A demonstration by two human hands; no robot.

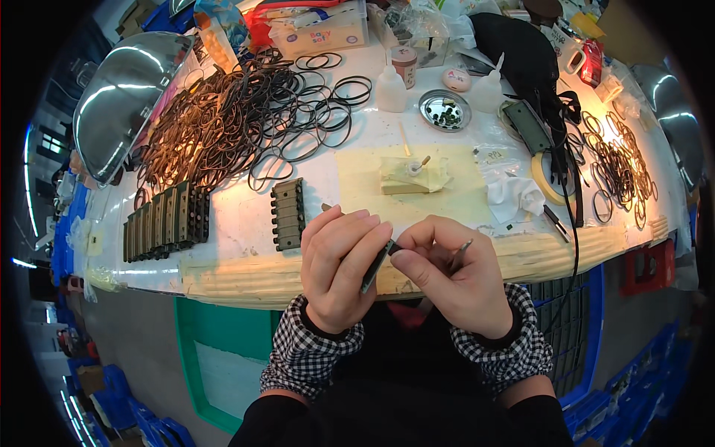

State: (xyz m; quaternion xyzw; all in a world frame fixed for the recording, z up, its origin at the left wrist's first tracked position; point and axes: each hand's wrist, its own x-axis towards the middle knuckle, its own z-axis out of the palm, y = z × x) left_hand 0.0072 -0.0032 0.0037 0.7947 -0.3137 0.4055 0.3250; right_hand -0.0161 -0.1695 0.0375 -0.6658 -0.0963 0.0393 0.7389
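Close to the table's front edge, my left hand (331, 268) is closed around a narrow dark green part (373, 271), which is held tilted. The thumb and forefinger of my right hand (465, 287) pinch at the upper end of this part; whether a smaller piece sits between them is hidden. A slim metal tool (461, 255), its kind unclear, pokes out from the curled fingers of my right hand. To the left stand a short row of ribbed dark green parts (287, 214) and a longer row of similar ones (165, 222).
Dark loops (216, 119) lie heaped at the back left, with more loops (622, 164) at the right. Behind my hands are a yellow block (406, 186), a metal dish (466, 108) of small green bits, and white squeeze bottles (391, 91). A tape roll (541, 182) and cable lie right.
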